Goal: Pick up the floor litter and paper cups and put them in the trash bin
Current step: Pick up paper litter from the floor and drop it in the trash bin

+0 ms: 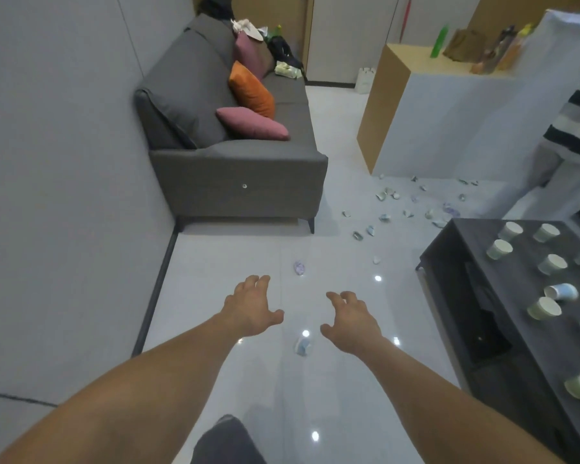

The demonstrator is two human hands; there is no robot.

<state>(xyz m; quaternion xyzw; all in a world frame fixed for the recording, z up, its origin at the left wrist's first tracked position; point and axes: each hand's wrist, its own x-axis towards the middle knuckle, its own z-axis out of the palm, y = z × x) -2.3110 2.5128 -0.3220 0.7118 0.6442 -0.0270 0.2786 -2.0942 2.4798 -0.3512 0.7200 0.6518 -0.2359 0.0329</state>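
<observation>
Left hand (252, 309) and right hand (352, 321) spread, empty; litter (302, 345) between them, more beyond (cups (552, 263) untouched on surface (556, 356)). Task seems barely begun.

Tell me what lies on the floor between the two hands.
Head view: one crumpled blue-white scrap lies between the left hand and right hand, touching neither.

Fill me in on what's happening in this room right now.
A person stretches the left hand and right hand, both empty, toward a crushed cup on the floor. Another scrap lies just ahead, and more litter is scattered farther off by the cabinet. Paper cups sit on the dark table at right. No trash bin is in view.
</observation>
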